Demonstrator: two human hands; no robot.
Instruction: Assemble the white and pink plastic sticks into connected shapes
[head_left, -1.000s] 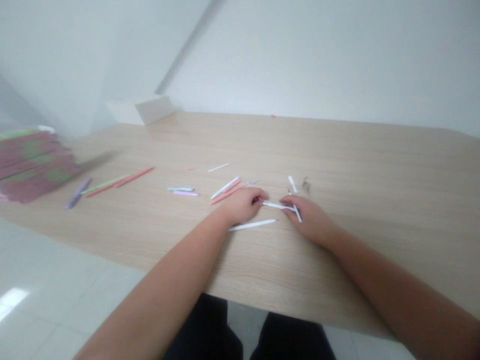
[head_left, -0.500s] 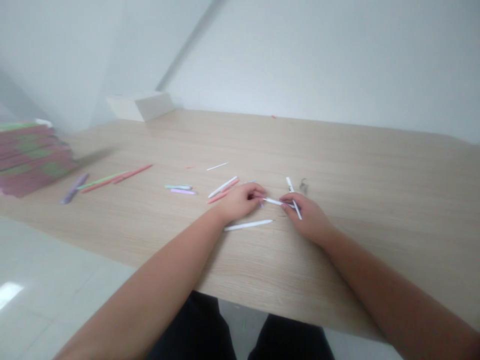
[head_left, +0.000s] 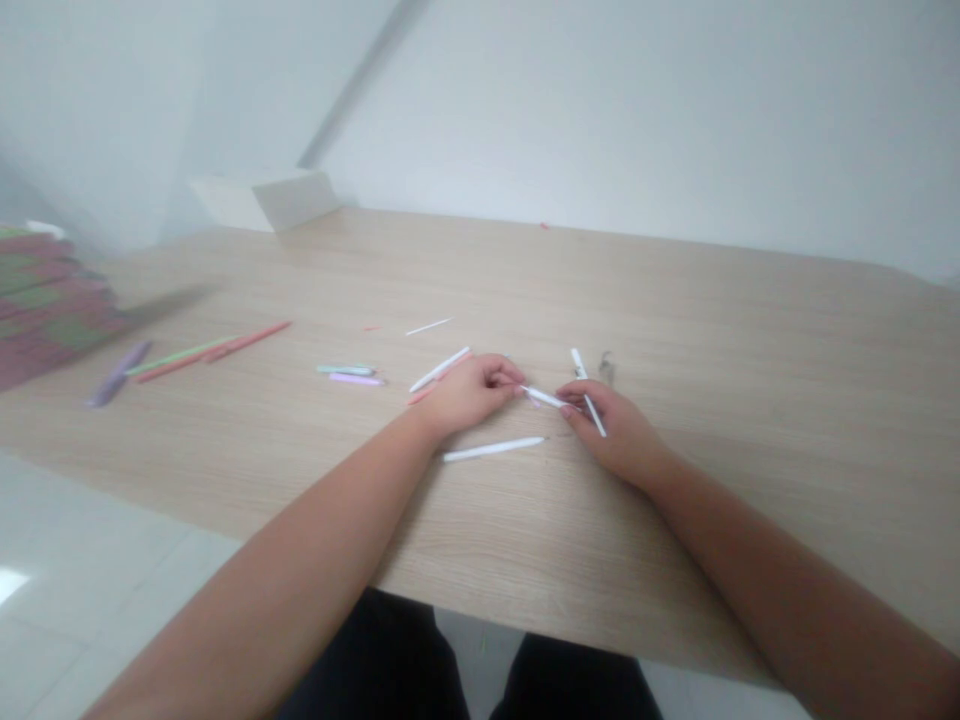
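Left hand [head_left: 476, 390] pinches one end of the slim white pen part [head_left: 545, 397], right hand [head_left: 611, 430] the other; part spans the gap between them above the table [head_left: 675, 560]. Second white piece [head_left: 595, 414] crosses the right hand, so keep it clear and hold both ends in line.

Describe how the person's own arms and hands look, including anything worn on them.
The left forearm and right forearm are bare, with no sleeves in view. The left hand and right hand are ungloved. No watch or bracelet shows; blur could hide a thin ring.
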